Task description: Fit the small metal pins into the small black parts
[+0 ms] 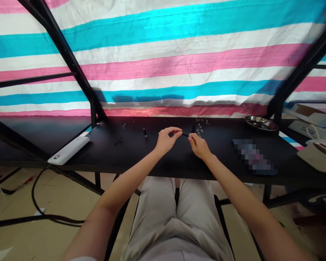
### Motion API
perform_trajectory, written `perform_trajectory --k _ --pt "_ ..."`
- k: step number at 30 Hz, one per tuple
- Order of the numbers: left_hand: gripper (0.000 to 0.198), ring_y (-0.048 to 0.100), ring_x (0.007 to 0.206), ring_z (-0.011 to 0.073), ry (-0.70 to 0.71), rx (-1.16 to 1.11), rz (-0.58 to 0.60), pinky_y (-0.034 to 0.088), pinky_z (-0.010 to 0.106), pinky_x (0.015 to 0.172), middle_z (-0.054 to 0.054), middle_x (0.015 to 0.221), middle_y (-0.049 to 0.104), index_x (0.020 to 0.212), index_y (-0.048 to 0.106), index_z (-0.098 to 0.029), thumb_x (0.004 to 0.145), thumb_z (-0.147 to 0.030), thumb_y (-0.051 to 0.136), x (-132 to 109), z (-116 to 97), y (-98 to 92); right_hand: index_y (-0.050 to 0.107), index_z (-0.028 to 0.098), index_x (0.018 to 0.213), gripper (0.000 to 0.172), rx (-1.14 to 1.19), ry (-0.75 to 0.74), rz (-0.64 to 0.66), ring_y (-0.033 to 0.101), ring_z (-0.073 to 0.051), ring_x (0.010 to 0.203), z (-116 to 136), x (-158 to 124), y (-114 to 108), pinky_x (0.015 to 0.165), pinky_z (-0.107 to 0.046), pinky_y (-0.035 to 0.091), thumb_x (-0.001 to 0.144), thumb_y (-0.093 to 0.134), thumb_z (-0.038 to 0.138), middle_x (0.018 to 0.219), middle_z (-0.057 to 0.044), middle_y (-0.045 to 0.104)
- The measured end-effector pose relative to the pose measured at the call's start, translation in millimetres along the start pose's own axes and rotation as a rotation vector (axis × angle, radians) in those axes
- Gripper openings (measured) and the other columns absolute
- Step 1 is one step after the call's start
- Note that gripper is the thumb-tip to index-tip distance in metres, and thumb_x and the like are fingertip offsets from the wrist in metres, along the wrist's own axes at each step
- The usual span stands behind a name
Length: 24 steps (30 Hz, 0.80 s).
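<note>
Between my two hands, above the black table, lies a thin black rod-like piece, roughly level. My left hand pinches its left end between thumb and fingertips. The fingers of my right hand are curled round its right end. What kind of thing it is I cannot make out. Just behind my right hand are several small clear pieces and a dark upright-looking piece. A short black cylinder with a light end lies to the left of my left hand.
A white power strip with a black cable sits at the left. On the right are a shiny metal dish, a blurred-out flat object and a pale device. Black frame bars slant up at both sides.
</note>
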State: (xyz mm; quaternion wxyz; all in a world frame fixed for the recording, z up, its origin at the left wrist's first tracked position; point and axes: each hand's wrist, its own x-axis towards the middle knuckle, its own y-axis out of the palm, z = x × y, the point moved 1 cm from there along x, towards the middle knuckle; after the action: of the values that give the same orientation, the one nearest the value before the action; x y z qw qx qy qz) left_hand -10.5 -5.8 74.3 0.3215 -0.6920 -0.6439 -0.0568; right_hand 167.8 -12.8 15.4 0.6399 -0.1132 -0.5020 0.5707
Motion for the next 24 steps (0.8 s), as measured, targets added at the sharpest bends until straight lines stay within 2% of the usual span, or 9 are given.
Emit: perform_trajectory --k 5,11,13,16,20,24 --pt "0.018 0.06 0.077 0.0148 -0.042 -0.112 0.001 0.047 0.028 0.077 0.003 0.081 0.069 0.083 0.071 -0.019 0.074 -0.033 0.065 -4.7 0.8 7.1 0.054 0.019 0.102 0.039 0.002 0.0 -0.041 0.057 -0.016 0.065 -2.6 -1.9 1.4 0.064 -0.024 0.04 0.092 0.024 0.043 0.076 -0.004 0.06" --pt "0.037 0.061 0.077 0.0138 -0.175 -0.33 -0.022 0.046 0.026 0.073 0.005 0.086 0.069 0.101 0.067 -0.018 0.069 -0.036 0.07 -14.3 5.1 25.1 0.056 0.019 0.097 0.044 -0.005 0.001 -0.117 0.056 -0.015 0.062 -5.7 -1.8 3.4 0.062 -0.023 0.041 0.092 0.021 0.045 0.076 -0.005 0.059" --pt "0.033 0.061 0.076 0.0136 -0.197 -0.418 -0.023 0.047 0.026 0.073 0.005 0.083 0.068 0.096 0.069 -0.017 0.068 -0.036 0.071 -17.3 6.2 32.9 0.057 0.019 0.096 0.044 0.003 -0.012 -0.137 0.056 -0.015 0.062 -5.8 -1.4 3.3 0.062 -0.023 0.041 0.092 0.022 0.046 0.077 -0.006 0.06" --pt "0.029 0.062 0.077 0.0139 -0.222 -0.53 -0.099 0.048 0.027 0.076 0.005 0.081 0.068 0.089 0.069 -0.016 0.069 -0.037 0.069 -17.4 7.3 39.7 0.057 0.019 0.095 0.045 0.004 -0.009 -0.135 0.056 -0.014 0.065 -4.2 -0.8 2.2 0.065 -0.023 0.042 0.092 0.022 0.047 0.081 -0.007 0.061" --pt "0.029 0.062 0.076 0.0132 -0.239 -0.584 -0.209 0.049 0.029 0.077 0.005 0.081 0.068 0.086 0.069 -0.015 0.067 -0.037 0.071 -9.5 8.0 37.0 0.058 0.019 0.096 0.044 0.017 0.03 -0.112 0.055 -0.013 0.065 -1.4 -0.1 -0.3 0.066 -0.023 0.044 0.091 0.026 0.049 0.084 -0.006 0.062" --pt "0.027 0.061 0.071 0.0115 -0.247 -0.619 -0.206 0.049 0.029 0.076 0.003 0.076 0.067 0.079 0.068 -0.014 0.063 -0.034 0.075 -3.4 8.2 30.6 0.058 0.019 0.103 0.042 0.078 -0.018 -0.142 0.056 -0.012 0.067 -0.7 0.5 -1.3 0.068 -0.022 0.044 0.09 0.032 0.048 0.09 -0.006 0.064"
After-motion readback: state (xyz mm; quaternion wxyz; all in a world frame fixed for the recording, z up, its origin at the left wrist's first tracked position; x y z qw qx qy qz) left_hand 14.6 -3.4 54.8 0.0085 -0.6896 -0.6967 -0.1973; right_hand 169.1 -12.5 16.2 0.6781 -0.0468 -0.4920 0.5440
